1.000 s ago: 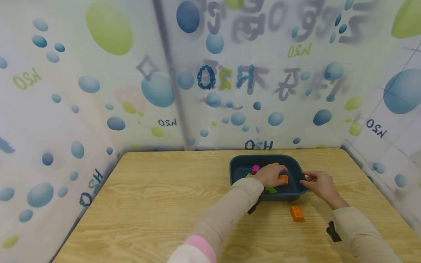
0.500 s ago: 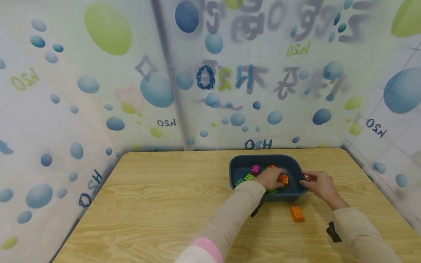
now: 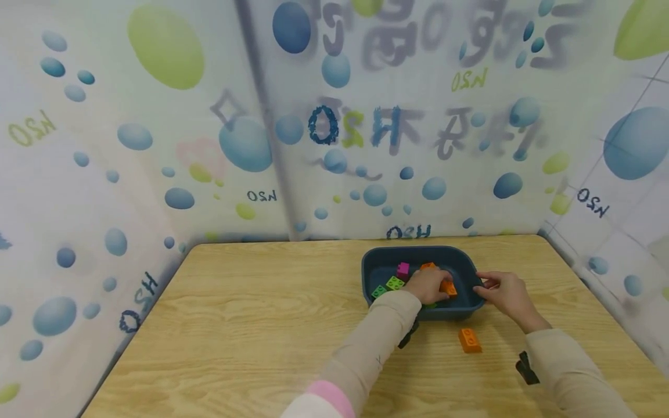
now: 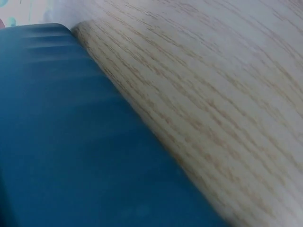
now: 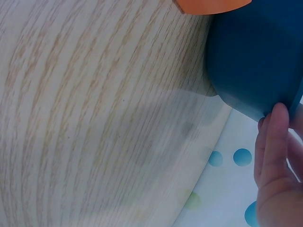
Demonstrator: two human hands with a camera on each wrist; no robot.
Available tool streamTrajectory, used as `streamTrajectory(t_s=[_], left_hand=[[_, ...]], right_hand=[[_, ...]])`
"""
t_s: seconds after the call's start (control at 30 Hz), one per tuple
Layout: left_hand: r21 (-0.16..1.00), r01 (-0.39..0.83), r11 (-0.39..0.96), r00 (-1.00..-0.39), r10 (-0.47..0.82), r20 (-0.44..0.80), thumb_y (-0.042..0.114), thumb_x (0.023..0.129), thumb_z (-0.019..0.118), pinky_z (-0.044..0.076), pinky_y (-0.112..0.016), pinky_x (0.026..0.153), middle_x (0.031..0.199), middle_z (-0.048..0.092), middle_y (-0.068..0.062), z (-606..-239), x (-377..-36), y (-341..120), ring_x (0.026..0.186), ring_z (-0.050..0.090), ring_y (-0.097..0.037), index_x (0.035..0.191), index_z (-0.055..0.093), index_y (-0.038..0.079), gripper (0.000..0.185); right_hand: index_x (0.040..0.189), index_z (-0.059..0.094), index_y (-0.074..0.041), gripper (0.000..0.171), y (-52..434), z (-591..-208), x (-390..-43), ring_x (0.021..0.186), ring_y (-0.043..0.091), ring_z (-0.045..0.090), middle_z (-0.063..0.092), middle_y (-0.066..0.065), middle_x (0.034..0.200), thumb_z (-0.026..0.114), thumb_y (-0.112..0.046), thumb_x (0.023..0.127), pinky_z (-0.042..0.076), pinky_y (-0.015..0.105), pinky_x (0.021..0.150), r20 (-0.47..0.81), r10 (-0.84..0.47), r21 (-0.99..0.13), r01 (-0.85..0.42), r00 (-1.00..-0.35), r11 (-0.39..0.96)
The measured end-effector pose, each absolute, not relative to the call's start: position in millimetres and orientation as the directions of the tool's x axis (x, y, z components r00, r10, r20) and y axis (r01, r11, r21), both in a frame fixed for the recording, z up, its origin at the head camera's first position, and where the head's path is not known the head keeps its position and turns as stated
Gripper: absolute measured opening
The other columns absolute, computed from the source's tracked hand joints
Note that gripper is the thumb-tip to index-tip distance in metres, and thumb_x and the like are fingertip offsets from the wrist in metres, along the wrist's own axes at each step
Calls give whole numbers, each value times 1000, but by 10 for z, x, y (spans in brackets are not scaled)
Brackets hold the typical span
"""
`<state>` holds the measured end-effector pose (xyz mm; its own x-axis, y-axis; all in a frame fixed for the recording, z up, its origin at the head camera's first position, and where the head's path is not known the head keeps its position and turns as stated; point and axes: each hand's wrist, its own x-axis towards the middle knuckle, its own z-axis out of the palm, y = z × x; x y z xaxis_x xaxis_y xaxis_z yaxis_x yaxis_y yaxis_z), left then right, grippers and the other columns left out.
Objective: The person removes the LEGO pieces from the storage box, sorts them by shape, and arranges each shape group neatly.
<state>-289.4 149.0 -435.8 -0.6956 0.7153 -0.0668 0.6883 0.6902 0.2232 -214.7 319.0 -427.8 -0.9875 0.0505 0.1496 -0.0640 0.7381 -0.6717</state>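
Inside the blue tray (image 3: 372, 271), past the green blocks (image 3: 388, 285), your left hand (image 3: 427, 284) is curling its fingers around an orange block (image 3: 448, 288). Your right hand (image 3: 504, 293) is pinching the tray's right rim. Another orange block (image 3: 469, 340) is lying on the table (image 3: 251, 325) nearby.

The head camera is looking down from above; both wrist cameras are sitting close, sharing the dark blue plastic tub (image 3: 418, 255) (image 4: 71, 156) (image 5: 255, 56) on the light wooden table (image 3: 251, 325) (image 4: 227, 94) (image 5: 85, 118).

Bright, even light, soft shadows.
We see the head view bend at its edges; both wrist views blur the counter (image 4: 227, 94) grain close up.
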Motion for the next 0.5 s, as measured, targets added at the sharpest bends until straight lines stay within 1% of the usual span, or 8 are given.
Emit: streamTrajectory(t_s=[0.13,0.23,0.37,0.5], left_hand=[[227,682,696,-701,710,-72,34,82,62,38,-24,85,111,53,11,-4335,-2894,1492,102,47,-5,119,55,23,40],[254,682,686,-695,716,-66,32,83,61,38,-20,84,111,53,7,-4310,-2895,1500,101,47,-7,120,55,20,40],[291,677,676,-690,721,-71,29,84,61,35,-14,86,115,54,5,-4307,-2883,1519,104,47,-6,121,55,14,40],[300,652,697,-712,698,-74,30,83,62,35,-13,87,114,56,7,-4336,-2852,1534,104,49,-3,118,57,14,39]], right_hand=[[111,54,13,40,3188,-4274,-2146,66,25,59,58,23,84,65,-6,78,48,25,48,145,51,-668,-60,-988,741],[112,54,13,40,3187,-4269,-2146,67,25,59,58,24,85,65,-6,78,48,26,49,138,50,-668,-55,-989,742],[111,54,13,40,3188,-4261,-2146,68,26,58,58,24,86,65,-7,78,49,27,50,132,51,-669,-50,-990,742],[111,54,13,40,3189,-4258,-2145,69,27,58,58,24,86,65,-6,78,48,26,49,136,48,-664,-55,-989,746]])
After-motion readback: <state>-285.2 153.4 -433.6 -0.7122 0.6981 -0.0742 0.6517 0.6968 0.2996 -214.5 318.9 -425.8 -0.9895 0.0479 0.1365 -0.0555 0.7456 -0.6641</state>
